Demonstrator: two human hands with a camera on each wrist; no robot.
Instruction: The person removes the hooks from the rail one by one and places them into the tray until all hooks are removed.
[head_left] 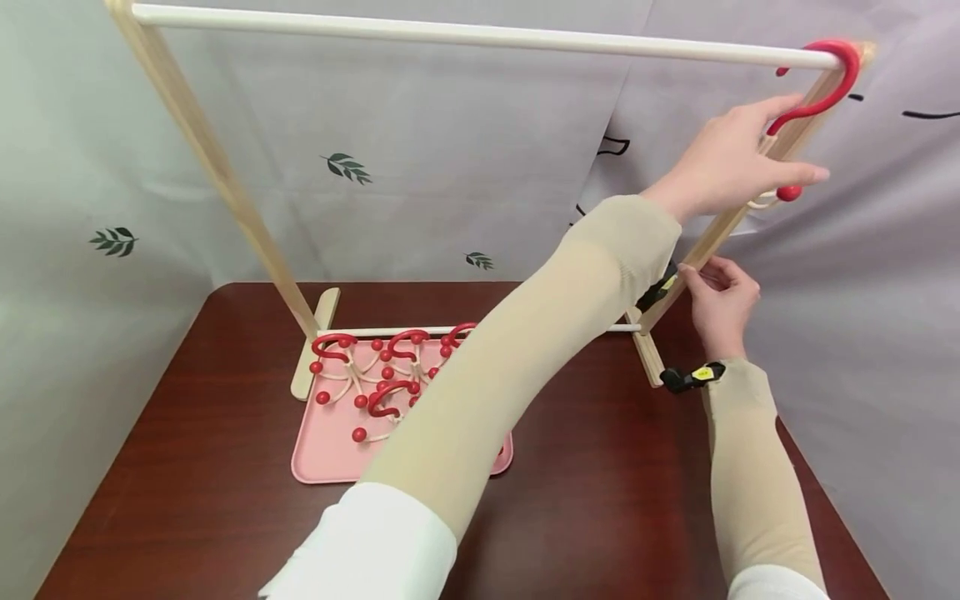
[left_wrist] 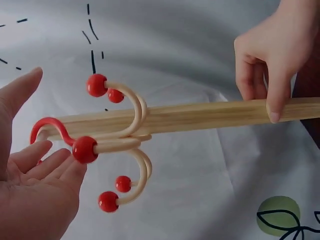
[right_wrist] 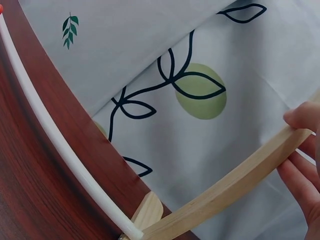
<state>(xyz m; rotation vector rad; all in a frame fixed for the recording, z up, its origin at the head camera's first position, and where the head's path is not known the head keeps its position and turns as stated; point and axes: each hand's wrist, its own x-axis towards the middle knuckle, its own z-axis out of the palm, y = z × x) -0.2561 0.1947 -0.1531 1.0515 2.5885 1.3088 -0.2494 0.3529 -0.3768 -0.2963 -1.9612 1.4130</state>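
Observation:
A hanger with a red hook [head_left: 852,79] hangs at the right end of the white top bar [head_left: 480,33] of a wooden rack. Its curved pale prongs, tipped with red balls [left_wrist: 85,149], spread beside the rack's right post [left_wrist: 200,116]. My left hand [head_left: 727,158] is up at this hanger, thumb spread away and fingers extended behind the hook's stem, fingertips right at a red ball in the left wrist view. Lower down, my right hand [head_left: 725,304] grips the wooden post between thumb and fingers, also seen in the right wrist view.
A pink tray [head_left: 330,458] on the dark red table holds several more hangers [head_left: 393,400], partly hidden by my left forearm. The rack's left post [head_left: 217,167], lower white bar [head_left: 390,332] and wooden feet [head_left: 648,358] stand around it. Patterned cloth hangs behind.

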